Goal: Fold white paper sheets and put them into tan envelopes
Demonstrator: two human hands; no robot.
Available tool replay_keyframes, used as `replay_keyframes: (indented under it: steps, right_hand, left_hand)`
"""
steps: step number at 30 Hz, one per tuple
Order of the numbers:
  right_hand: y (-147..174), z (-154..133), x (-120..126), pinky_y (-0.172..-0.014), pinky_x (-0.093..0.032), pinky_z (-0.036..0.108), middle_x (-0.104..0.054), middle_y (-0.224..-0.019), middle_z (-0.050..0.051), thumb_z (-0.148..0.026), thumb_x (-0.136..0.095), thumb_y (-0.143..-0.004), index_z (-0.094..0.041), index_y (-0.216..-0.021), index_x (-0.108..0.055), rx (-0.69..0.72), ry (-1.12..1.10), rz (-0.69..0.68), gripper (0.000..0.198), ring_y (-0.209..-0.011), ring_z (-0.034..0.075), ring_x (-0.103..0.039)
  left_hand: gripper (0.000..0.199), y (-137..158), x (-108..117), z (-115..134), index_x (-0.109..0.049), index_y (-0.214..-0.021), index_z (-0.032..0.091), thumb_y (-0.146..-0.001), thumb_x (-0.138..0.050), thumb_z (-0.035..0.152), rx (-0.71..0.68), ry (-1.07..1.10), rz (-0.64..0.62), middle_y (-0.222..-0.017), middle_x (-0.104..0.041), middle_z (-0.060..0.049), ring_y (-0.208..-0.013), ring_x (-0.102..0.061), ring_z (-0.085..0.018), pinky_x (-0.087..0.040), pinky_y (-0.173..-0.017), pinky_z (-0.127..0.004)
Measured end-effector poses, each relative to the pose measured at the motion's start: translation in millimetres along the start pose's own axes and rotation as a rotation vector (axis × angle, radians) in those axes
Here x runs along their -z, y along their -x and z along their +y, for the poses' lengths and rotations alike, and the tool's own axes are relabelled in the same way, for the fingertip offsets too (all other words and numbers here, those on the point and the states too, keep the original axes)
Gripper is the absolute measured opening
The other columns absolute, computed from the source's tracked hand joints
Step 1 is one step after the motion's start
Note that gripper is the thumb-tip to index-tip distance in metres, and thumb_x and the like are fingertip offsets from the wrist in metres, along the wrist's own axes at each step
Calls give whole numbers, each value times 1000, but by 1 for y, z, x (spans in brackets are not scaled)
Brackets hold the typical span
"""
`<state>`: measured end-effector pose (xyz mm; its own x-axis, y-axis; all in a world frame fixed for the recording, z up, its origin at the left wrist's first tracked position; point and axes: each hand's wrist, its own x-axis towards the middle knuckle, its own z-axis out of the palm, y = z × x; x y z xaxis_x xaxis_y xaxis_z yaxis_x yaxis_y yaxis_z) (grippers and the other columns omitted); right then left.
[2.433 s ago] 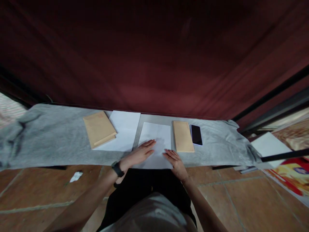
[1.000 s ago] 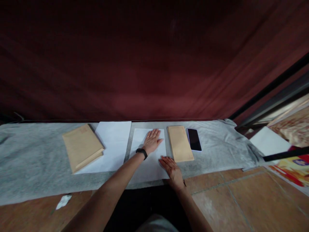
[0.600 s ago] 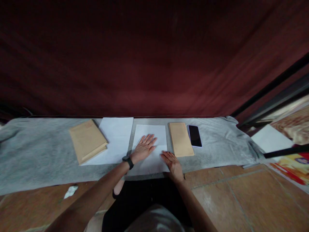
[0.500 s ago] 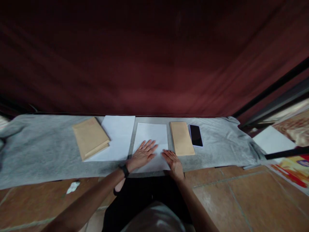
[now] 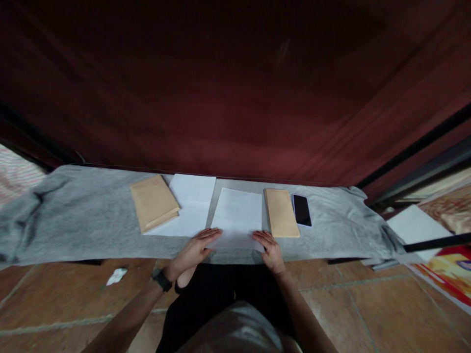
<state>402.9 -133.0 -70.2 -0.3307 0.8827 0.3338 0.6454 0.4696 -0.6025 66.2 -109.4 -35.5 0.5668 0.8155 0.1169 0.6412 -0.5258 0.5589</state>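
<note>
A white sheet of paper (image 5: 238, 211) lies in front of me on the grey cloth. Its near end looks shaded and bent slightly up. At the near left corner, my left hand (image 5: 196, 247) holds the sheet, thumb on the near side and fingers together over the top. My right hand (image 5: 270, 250) grips the near right corner in the same way. Just right of the sheet is a stack of brown envelopes (image 5: 282, 213). To the left, a larger stack of white paper (image 5: 195, 203) is partly covered by more brown envelopes (image 5: 153, 202).
A dark phone (image 5: 302, 210) lies right of the envelopes. The grey cloth (image 5: 91, 215) covers a long, narrow surface against a dark red curtain (image 5: 235, 98). A crumpled tissue (image 5: 117, 276) is on the tiled floor. Dark bars (image 5: 437, 241) stand at the right.
My left hand has moved from flat on the middle of the sheet to its near left corner. My right hand has closed on the near right corner, and the sheet's near end has bent up.
</note>
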Motion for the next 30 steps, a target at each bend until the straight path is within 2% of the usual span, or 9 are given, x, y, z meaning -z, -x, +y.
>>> replay_keyframes:
  steps: [2,4,7,11,14,18,23,27,30]
  right_hand:
    - [-1,-3,2,-116,-40,51,-69,-129,2,-10,-49,-86,-30,-128,-65,-14,-43,4,50,-124,21,-61]
    - [0,-7,4,-112,-44,49,-72,-123,2,-17,-49,-92,-30,-124,-68,-50,-83,23,39,-119,22,-64]
    - [8,-13,3,-100,-55,44,-76,-113,6,-32,-48,-98,-26,-113,-73,-159,-146,93,30,-109,24,-70]
    - [16,-17,-2,-91,-58,41,-77,-106,10,-47,-50,-97,-22,-106,-75,-304,-177,155,37,-102,27,-72]
    - [7,-19,-2,-87,-56,38,-77,-104,11,-54,-47,-96,-19,-106,-74,-378,-155,176,46,-99,27,-72]
    - [-19,-22,2,-71,-51,30,-75,-87,11,-58,-41,-97,-16,-101,-71,-467,-78,201,52,-80,23,-70]
    - [-42,-24,-1,-58,-41,26,-67,-70,4,-56,-35,-99,-18,-94,-66,-552,35,239,49,-63,18,-60]
    - [-53,-23,-8,-61,-42,27,-70,-78,6,-49,-34,-101,-18,-103,-64,-603,104,261,43,-71,21,-65]
    - [-62,-24,-13,-68,-47,29,-74,-97,11,-43,-36,-102,-15,-128,-55,-623,148,276,43,-84,24,-70]
  left_hand:
    - [36,2,4,0,-64,-130,25,-97,-49,28,84,99,92,-135,-66,-4,-126,-59,-20,-46,-111,-40]
    - [33,5,8,5,-71,-115,23,-99,-46,37,146,149,160,-120,-73,-5,-113,-66,-22,-52,-103,-39]
    - [37,13,12,17,-72,-109,22,-99,-46,46,158,160,220,-108,-75,-6,-103,-68,-23,-54,-96,-38]
    - [34,16,8,19,-72,-94,22,-95,-51,50,169,201,286,-99,-75,-6,-96,-67,-23,-54,-90,-38]
    - [32,6,2,15,-69,-83,22,-91,-53,48,193,255,311,-92,-74,-7,-90,-66,-23,-54,-85,-36]
    - [30,-16,1,13,-66,-87,21,-90,-51,47,292,321,341,-86,-71,-4,-82,-64,-20,-50,-75,-31]
    - [33,-43,2,11,-52,-68,22,-88,-48,48,432,241,396,-60,-50,4,-60,-48,-14,-37,-59,-25]
    - [32,-60,1,7,-50,-67,22,-89,-48,46,501,173,408,-59,-49,5,-59,-47,-13,-33,-59,-25]
    - [30,-69,1,5,-50,-68,23,-91,-48,43,578,95,388,-59,-49,4,-58,-47,-14,-31,-59,-25]
